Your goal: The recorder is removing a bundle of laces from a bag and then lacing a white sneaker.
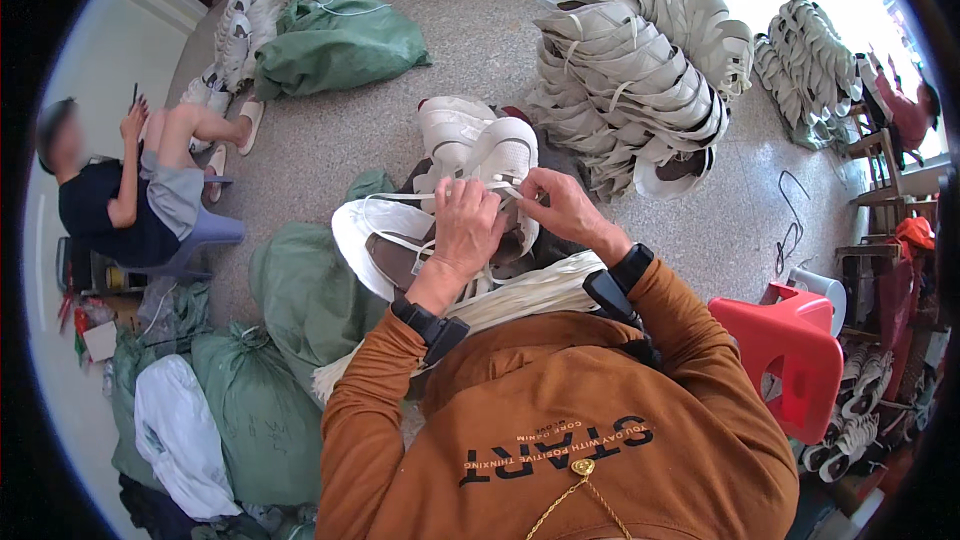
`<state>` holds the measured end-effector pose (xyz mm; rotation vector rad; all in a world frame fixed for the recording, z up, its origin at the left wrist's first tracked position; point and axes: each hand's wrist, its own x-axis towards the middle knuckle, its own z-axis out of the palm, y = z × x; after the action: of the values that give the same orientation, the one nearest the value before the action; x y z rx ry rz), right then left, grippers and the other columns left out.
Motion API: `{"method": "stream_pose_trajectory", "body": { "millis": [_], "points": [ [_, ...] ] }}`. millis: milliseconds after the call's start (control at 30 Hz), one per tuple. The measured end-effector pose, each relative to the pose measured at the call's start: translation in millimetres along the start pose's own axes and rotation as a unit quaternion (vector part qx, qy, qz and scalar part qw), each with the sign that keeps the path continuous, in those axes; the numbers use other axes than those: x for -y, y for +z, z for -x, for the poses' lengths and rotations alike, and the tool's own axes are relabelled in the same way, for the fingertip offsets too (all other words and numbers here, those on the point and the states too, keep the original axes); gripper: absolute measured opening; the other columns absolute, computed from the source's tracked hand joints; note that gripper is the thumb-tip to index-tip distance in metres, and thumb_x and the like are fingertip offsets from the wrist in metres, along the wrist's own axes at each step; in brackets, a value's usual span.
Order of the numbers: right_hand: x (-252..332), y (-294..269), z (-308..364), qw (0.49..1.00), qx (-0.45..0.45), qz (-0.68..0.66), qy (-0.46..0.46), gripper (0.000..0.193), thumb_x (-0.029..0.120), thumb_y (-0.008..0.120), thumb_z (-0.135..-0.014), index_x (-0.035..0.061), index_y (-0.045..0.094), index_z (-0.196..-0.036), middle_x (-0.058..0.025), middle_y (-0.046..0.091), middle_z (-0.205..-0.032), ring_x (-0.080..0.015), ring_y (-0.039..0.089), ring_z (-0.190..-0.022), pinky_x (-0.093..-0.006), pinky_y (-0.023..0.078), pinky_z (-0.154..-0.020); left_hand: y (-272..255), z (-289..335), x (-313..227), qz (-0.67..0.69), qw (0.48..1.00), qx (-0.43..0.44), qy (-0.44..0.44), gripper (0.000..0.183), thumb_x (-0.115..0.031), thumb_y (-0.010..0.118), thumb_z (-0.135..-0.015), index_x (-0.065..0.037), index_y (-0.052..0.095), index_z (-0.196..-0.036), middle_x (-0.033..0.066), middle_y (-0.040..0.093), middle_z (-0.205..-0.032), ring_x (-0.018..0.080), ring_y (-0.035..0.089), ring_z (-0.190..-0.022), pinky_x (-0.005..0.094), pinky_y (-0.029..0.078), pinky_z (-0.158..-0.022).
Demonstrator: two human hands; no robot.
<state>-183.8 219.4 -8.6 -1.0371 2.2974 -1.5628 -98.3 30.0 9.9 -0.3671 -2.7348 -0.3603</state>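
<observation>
Before my torso lies a white shoe upper (508,148), its toe pointing away from me. My left hand (466,225) bends over its opening with the fingers closed on a white shoelace (393,197). On the other side, my right hand (562,202) pinches the lace near the eyelets. A second white upper (452,125) rests against the first one's left side. Left of my left hand, another upper (362,240) shows its dark lining, and a loose lace loops across it. Across my lap runs a thick bundle of white laces (540,298). My palms hide part of the lacing.
Tall stacks of white uppers (625,80) stand ahead on the right. Green sacks (340,45) lie far left and close by on my left. A red plastic stool (785,355) is at my right. One person (120,190) sits at left, another (905,105) at far right.
</observation>
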Motion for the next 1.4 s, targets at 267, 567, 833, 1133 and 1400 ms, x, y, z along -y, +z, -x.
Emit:
{"method": "stream_pose_trajectory", "body": {
  "millis": [267, 567, 833, 1133, 1400],
  "points": [
    [-5.2, -0.4, 1.7, 0.980, 0.002, -0.132, 0.147, 0.017, 0.012, 0.073, -0.082, -0.0009, 0.061, -0.084, -0.0051, 0.061, -0.072, -0.0117, 0.056, -0.068, -0.0317, 0.048, -0.062, 14.6, -5.7, 0.7, -0.039, 0.999, -0.008, 0.015, 0.016, -0.018, 0.075, -0.076, -0.011, 0.066, -0.087, 0.0071, 0.054, -0.094, 0.0270, 0.053, -0.099, 0.0529, 0.032, -0.106],
    [-2.6, 0.5, -2.6, 0.986, 0.037, -0.014, 0.163, 0.022, 0.016, 0.072, -0.080, -0.0018, 0.064, -0.091, -0.0094, 0.064, -0.073, -0.0205, 0.063, -0.069, -0.0357, 0.050, -0.063, 7.3, -23.6, 8.2, -0.027, 0.999, 0.030, 0.025, 0.008, -0.017, 0.071, -0.082, -0.011, 0.067, -0.085, 0.0047, 0.060, -0.088, 0.0247, 0.058, -0.095, 0.0511, 0.032, -0.105],
    [2.2, -11.3, -0.4, 0.917, 0.098, -0.268, 0.281, 0.015, 0.013, 0.067, -0.092, -0.0001, 0.062, -0.089, -0.0007, 0.064, -0.074, -0.0073, 0.060, -0.061, -0.0216, 0.048, -0.052, 1.7, -15.3, 4.5, 0.013, 0.998, 0.068, -0.010, 0.014, -0.015, 0.070, -0.084, -0.011, 0.067, -0.096, 0.0053, 0.064, -0.090, 0.0239, 0.061, -0.094, 0.0476, 0.032, -0.103],
    [12.1, -3.5, 11.5, 0.998, -0.034, -0.023, 0.050, 0.020, 0.016, 0.063, -0.093, -0.0027, 0.062, -0.087, -0.0040, 0.062, -0.071, -0.0102, 0.054, -0.055, -0.0261, 0.042, -0.048, 16.9, -15.9, 5.9, 0.032, 0.999, 0.004, 0.028, 0.014, -0.015, 0.067, -0.084, -0.013, 0.068, -0.098, 0.0041, 0.062, -0.086, 0.0235, 0.063, -0.088, 0.0486, 0.035, -0.101],
    [3.1, -1.1, 11.6, 0.884, 0.088, -0.317, 0.333, 0.023, 0.021, 0.064, -0.095, 0.0005, 0.063, -0.085, -0.0007, 0.058, -0.067, -0.0070, 0.050, -0.053, -0.0243, 0.037, -0.044, 17.5, -13.4, 2.8, 0.039, 0.998, -0.040, 0.027, 0.013, -0.013, 0.070, -0.083, -0.013, 0.066, -0.095, 0.0031, 0.065, -0.086, 0.0214, 0.064, -0.087, 0.0450, 0.036, -0.099]
  ]
}}
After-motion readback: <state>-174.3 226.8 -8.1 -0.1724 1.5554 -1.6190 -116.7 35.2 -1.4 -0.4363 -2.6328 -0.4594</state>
